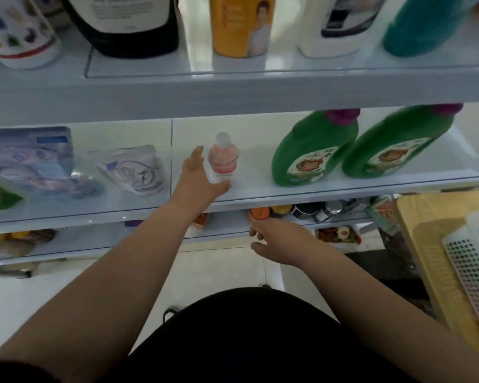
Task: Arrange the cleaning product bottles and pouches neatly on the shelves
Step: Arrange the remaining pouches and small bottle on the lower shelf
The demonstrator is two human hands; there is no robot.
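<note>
Pink-tinted small bottle point(223, 157) upright on the middle shelf point(255, 178), near the front edge, long axis vertical, clear cap on top. Just to its left, the left grip point(202, 175): spread wide, one finger pointing up beside the bottle's shoulder, thumb low by the base. Perhaps touching the lower part, perhaps just apart; too blurred to tell. Not closed around anything.

To the right of the bottle, well apart, green bottles point(315, 150) side by side. To the left, pouches point(134, 170) on the same shelf.

Right grip point(277, 239) lower, in front of the shelf below point(224, 230), fingers loosely bent and holding nothing, fingertips close to an orange cap point(259, 212).

Nearer to the pink bottle by far: the left one. Probably only a short closing toward the right needed to take it.
</note>
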